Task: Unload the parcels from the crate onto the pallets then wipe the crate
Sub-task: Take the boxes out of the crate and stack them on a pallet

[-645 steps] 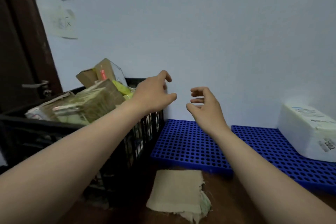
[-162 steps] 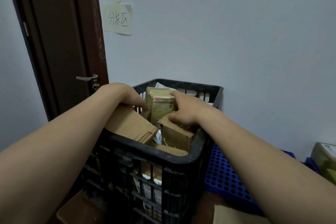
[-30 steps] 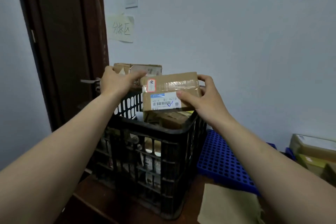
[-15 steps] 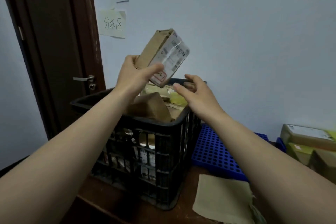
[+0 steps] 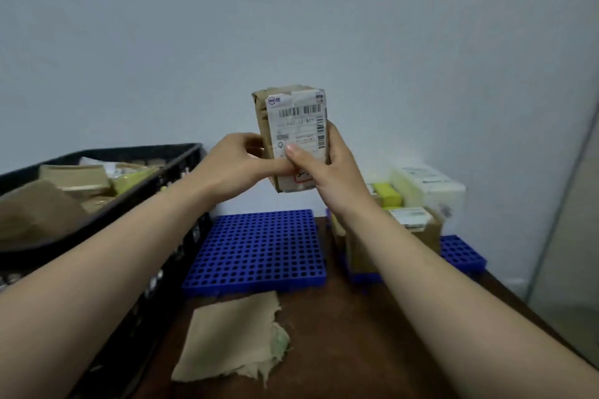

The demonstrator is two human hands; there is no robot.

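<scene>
A brown cardboard parcel (image 5: 291,126) with a white barcode label stands upright in the air above the bare blue pallet (image 5: 259,249). My left hand (image 5: 233,168) grips its left side and my right hand (image 5: 327,172) grips its right side, thumb across the label. The black crate (image 5: 136,191) sits at the left with several brown and yellow parcels inside. A second blue pallet (image 5: 460,253) at the right carries a stack of parcels (image 5: 418,201), partly hidden by my right forearm.
A beige cloth (image 5: 233,337) lies on the brown table (image 5: 356,334) in front of the bare pallet. The light wall stands close behind the pallets. A grey panel (image 5: 570,236) runs down the far right edge.
The parcel has moved from above the crate rightward to above the pallet. My right hand, which was apart from it, now holds it too. My view has swung right.
</scene>
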